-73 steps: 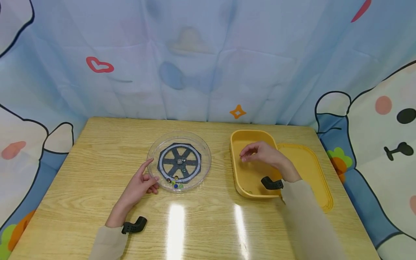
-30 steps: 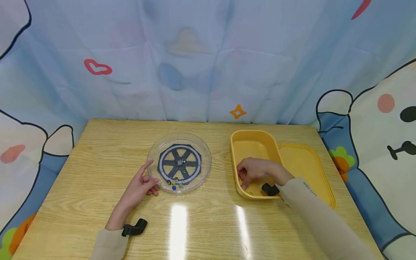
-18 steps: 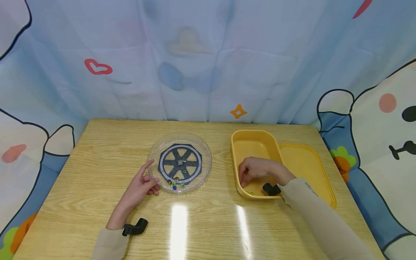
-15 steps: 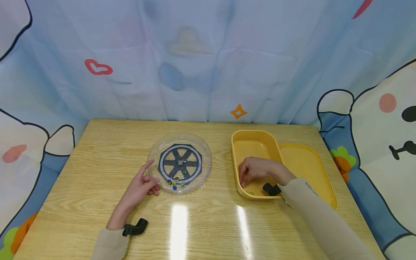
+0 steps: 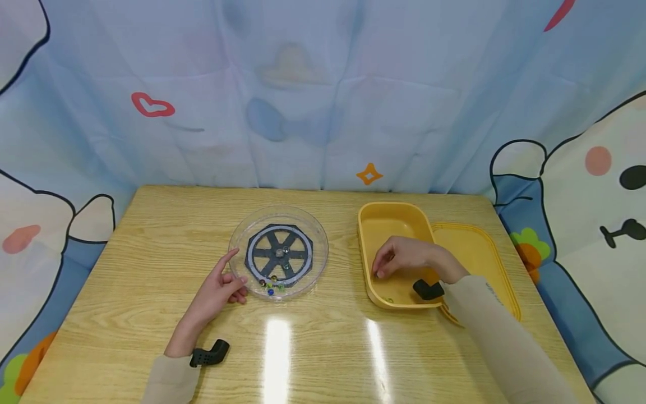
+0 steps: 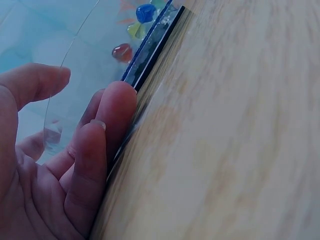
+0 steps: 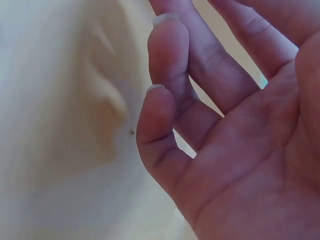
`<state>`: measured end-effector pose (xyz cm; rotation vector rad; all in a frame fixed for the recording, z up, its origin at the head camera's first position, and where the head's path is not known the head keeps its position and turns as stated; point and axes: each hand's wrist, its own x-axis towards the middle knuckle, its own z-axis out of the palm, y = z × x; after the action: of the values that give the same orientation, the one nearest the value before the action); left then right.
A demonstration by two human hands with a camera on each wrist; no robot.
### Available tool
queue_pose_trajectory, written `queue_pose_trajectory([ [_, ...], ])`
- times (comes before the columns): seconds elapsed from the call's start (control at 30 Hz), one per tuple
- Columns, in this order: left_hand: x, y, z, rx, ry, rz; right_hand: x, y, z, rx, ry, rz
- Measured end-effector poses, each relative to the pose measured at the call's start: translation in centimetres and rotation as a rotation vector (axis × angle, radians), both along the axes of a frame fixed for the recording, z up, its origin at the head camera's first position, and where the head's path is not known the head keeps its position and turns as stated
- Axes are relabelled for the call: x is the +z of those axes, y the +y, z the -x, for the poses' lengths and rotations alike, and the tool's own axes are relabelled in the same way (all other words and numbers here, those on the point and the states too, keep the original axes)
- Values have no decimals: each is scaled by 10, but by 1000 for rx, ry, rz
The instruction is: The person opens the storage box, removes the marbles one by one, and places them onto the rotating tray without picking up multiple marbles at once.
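My left hand (image 5: 214, 292) rests at the near left rim of a clear round dish (image 5: 320, 269), index finger stretched along its side. In the left wrist view, its relaxed fingers (image 6: 117, 107) lie against the dish's edge. Several glass marbles, among them a blue marble (image 5: 271, 292), gather at the dish's near side, beside a dark spoked wheel shape (image 5: 275, 238). Over the yellow bin (image 5: 383, 221), my right hand (image 5: 401, 255) pinches a small dark marble (image 5: 375, 275) at its fingertips; the fingers mostly hide it. A yellowish marble (image 5: 387, 299) lies in the bin's near left corner.
A yellow lid (image 5: 471, 252) lies right of the bin, partly under the right sleeve. All stands on a wooden table (image 5: 176, 224), with a printed blue curtain (image 5: 303, 123) behind its far edge. Each wrist wears a black camera (image 5: 211, 352).
My right hand went down to the bin's near left side, stayed there, and has now risen a little with a marble at its fingertips. The left hand has stayed at the dish.
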<state>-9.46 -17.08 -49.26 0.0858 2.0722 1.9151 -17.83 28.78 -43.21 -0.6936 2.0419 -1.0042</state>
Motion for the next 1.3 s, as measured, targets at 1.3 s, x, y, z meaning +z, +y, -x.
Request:
queue_pose_trajectory([
  [1.3,2,0,0,-5,10,-3,14,-154,-47,-516,450,173],
])
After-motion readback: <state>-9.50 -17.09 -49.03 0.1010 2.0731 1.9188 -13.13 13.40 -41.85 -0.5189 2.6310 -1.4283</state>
